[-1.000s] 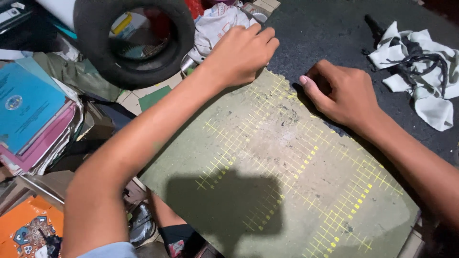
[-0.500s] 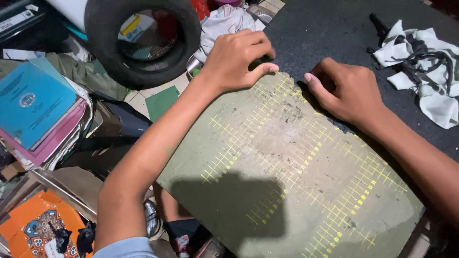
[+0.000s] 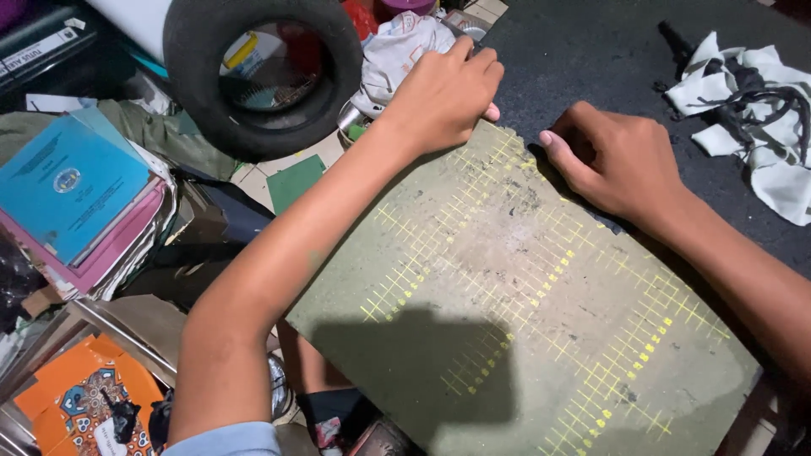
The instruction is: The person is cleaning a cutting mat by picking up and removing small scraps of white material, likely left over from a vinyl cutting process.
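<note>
The worn green cutting mat (image 3: 524, 312) with yellow grid marks lies tilted across your lap and the dark surface (image 3: 583, 67). Your left hand (image 3: 443, 97) curls over its far corner, fingers bent around the edge. Your right hand (image 3: 617, 160) presses on its right edge, fingers curled under. A small tyre (image 3: 190, 84) stands to the left, white rags (image 3: 760, 127) to the right.

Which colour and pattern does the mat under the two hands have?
The mat is olive green with a yellow grid, worn and stained, shown in the head view.
</note>
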